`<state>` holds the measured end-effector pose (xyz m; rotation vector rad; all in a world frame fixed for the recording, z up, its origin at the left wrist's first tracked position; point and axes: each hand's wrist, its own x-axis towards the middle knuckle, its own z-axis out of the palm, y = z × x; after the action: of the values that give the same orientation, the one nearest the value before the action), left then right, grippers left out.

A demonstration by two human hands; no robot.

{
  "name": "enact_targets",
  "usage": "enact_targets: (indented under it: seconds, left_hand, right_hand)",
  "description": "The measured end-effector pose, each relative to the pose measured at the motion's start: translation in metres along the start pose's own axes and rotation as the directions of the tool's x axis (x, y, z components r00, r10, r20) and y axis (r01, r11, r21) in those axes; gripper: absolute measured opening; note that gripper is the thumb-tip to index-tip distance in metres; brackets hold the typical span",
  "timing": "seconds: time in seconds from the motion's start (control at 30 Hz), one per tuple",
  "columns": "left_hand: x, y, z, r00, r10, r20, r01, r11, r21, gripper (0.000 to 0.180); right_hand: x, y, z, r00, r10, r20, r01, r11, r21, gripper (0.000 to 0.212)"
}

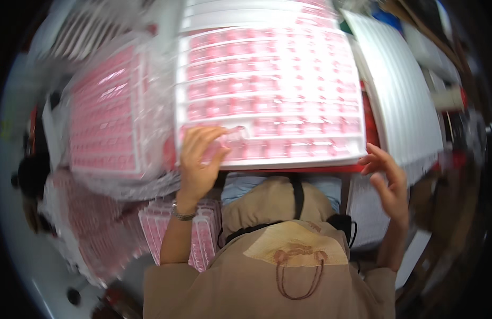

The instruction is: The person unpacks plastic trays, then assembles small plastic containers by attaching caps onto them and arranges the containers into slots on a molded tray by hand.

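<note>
Left hand (199,154) fingers pinch a small pink piece (231,134) in the near row of the white slotted tray (267,80); right hand (387,178) open, empty, just beside the tray's near right corner.

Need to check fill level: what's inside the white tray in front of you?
White tray holds rows of small pink pieces. Left hand covers its near-left corner, hiding what lies there.

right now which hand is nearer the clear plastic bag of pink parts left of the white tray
Left. The left hand rests on the white tray's near-left corner, right beside the clear plastic bag of pink parts; the right hand hangs open past the tray's right corner.
</note>
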<state>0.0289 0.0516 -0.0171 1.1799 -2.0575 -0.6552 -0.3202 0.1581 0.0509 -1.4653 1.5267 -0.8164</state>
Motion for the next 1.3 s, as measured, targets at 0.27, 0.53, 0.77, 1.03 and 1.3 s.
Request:
enact_targets:
  seconds: [0.27, 0.53, 0.77, 1.03, 1.3]
  left_hand:
    - [0.031, 0.031, 0.011, 0.957, 0.238, 0.165, -0.285, 0.877, 0.388, 0.034]
    - [0.019, 0.171, 0.138, 0.013, 0.749, 0.663, 0.137, 0.655, -0.743, 0.046]
    - [0.002, 0.158, 0.127, -0.126, 0.737, 0.664, 0.198, 0.674, -0.712, 0.034]
    - [0.006, 0.169, 0.129, -0.104, 0.638, 0.763, 0.058, 0.77, -0.635, 0.034]
    - [-0.003, 0.166, 0.136, 0.082, 0.628, 0.774, -0.18, 0.773, -0.608, 0.031]
  right_hand:
    - [-0.177, 0.139, -0.001, 0.672, 0.707, -0.221, -0.628, 0.702, 0.336, 0.037]
    - [-0.235, 0.166, 0.157, 0.515, 0.815, 0.267, -0.21, -0.183, 0.96, 0.067]
    - [-0.188, 0.114, 0.138, 0.67, 0.727, 0.15, 0.219, -0.387, 0.896, 0.062]
    - [-0.184, 0.14, 0.14, 0.737, 0.669, 0.1, 0.189, -0.345, 0.92, 0.058]
    - [-0.178, 0.117, 0.127, 0.712, 0.686, 0.152, 0.133, -0.344, 0.93, 0.056]
